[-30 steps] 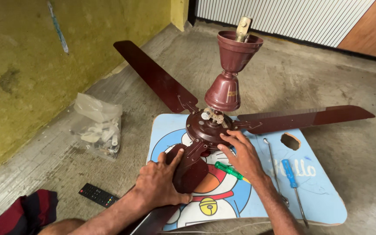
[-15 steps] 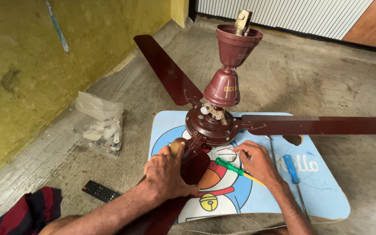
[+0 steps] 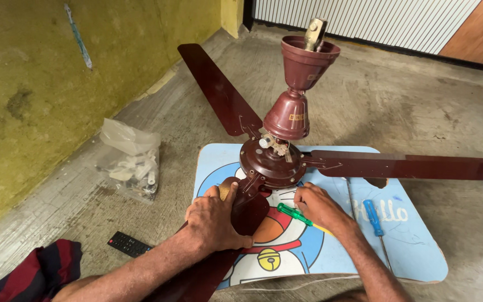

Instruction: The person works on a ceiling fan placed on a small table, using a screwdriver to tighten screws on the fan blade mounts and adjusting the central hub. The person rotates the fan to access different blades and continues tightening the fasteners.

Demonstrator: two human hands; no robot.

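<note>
My left hand (image 3: 214, 219) lies flat on the near blade (image 3: 236, 223) of a maroon ceiling fan (image 3: 273, 162), fingers (image 3: 227, 193) together and pressed on the blade where it meets the motor hub, thumb hooked over its edge; my right hand (image 3: 318, 206) sits just beside the hub, fingers curled shut around a green-handled screwdriver (image 3: 294, 215) whose handle points toward the left hand; the fan stands upright on a low blue board (image 3: 403, 246) printed with a cartoon cat, set on the concrete floor (image 3: 398, 106); one blade (image 3: 403, 166) overhangs the board's right edge, another (image 3: 213, 89) reaches toward the yellow-green wall (image 3: 34, 84) on the left; a blue-handled screwdriver (image 3: 373, 215) lies on the board near my right wrist; a clear plastic bag (image 3: 129, 162) of pale small parts sits by the wall's foot, a black remote control (image 3: 128, 244) lies on the floor beside my left forearm, and a striped red and dark cloth (image 3: 34, 274) fills the near left corner; open floor stretches behind the fan to a ribbed white shutter (image 3: 364, 19).
</note>
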